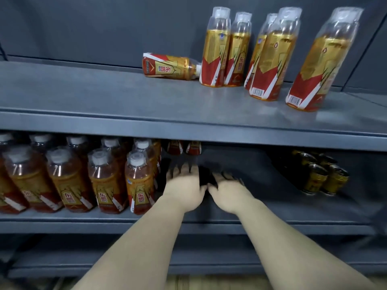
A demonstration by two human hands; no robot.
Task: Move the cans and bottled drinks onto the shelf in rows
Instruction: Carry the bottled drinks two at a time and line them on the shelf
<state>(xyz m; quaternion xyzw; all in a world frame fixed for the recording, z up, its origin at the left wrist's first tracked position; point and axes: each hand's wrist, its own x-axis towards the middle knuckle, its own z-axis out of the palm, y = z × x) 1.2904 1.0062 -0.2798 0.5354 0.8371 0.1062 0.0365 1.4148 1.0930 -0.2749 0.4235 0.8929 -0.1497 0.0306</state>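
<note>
Both my hands reach into the middle shelf (272, 208), side by side and blurred. My left hand (184, 186) has its fingers spread and straight, pointing at two bottles (184, 147) deep at the back, of which only the red bases show. My right hand (229, 190) lies just to its right, fingers stretched into the shadow, holding nothing that I can see. Rows of amber drink bottles (138, 183) with white caps fill the shelf to the left of my left hand. A group of gold cans (322, 176) stands at the right of the same shelf.
On the upper shelf (104, 95) several tall bottles (270, 57) stand upright at the right, and one bottle (170, 66) lies on its side beside them. The shelf's front lip (188, 132) hangs just above my hands. A lower shelf (209, 262) runs beneath my forearms.
</note>
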